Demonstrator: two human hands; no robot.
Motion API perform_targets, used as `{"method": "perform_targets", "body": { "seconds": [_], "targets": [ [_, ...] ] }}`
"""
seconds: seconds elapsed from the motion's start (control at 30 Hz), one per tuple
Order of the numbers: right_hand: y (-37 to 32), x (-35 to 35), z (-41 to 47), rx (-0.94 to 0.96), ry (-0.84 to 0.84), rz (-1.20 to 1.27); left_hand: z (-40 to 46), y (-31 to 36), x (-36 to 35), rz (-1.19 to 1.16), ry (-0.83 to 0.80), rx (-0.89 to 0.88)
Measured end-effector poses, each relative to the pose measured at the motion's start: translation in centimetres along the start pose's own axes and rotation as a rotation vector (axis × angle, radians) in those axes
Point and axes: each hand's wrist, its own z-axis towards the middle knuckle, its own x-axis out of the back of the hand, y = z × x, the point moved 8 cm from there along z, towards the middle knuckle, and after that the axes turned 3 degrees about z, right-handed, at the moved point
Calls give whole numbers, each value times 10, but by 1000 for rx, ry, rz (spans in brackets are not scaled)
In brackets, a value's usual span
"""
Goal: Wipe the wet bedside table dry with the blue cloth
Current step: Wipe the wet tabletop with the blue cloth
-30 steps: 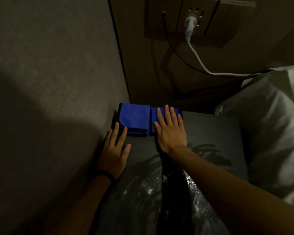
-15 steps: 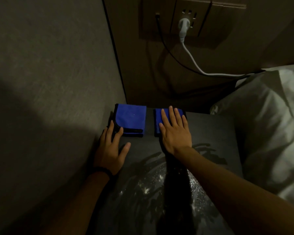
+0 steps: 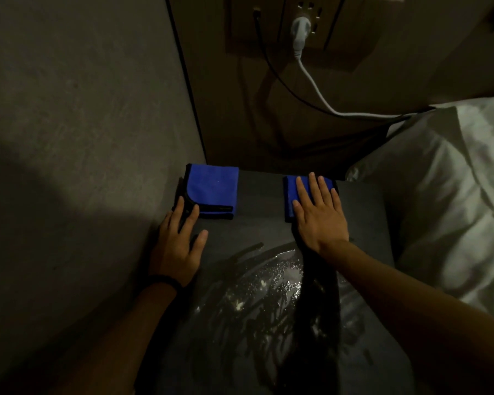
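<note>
The dark bedside table (image 3: 258, 201) has a wet, streaked patch (image 3: 257, 297) in its near half. My right hand (image 3: 318, 218) lies flat, fingers spread, pressing a small folded blue cloth (image 3: 290, 195) onto the table's far right part; most of that cloth is hidden under my palm. A second folded blue cloth (image 3: 214, 189) with black edging lies in the far left corner. My left hand (image 3: 177, 246) rests flat on the table, its fingertips touching that cloth's near left corner.
A grey wall (image 3: 83, 124) runs along the table's left edge. Behind the table, a wall socket panel (image 3: 303, 21) has a white cable (image 3: 311, 78) and a black cable hanging from it. White bedding (image 3: 454, 195) borders the right side.
My right hand has slid its blue cloth to the right, widening the gap to the other cloth. My left fingertips have crept forward onto the left cloth's corner.
</note>
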Motion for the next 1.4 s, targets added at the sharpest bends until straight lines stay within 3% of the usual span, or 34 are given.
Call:
{"method": "perform_targets", "body": {
  "seconds": [0.73,1.03,1.4],
  "targets": [
    [97,6,-39,-235,3,14,0,-2,-2,12,-18,37],
    [78,-5,-71,-367,8,17,0,-3,-3,-13,-9,62],
    [30,-22,-76,-301,19,-9,1,-1,3,-45,-4,71]
  ]
}}
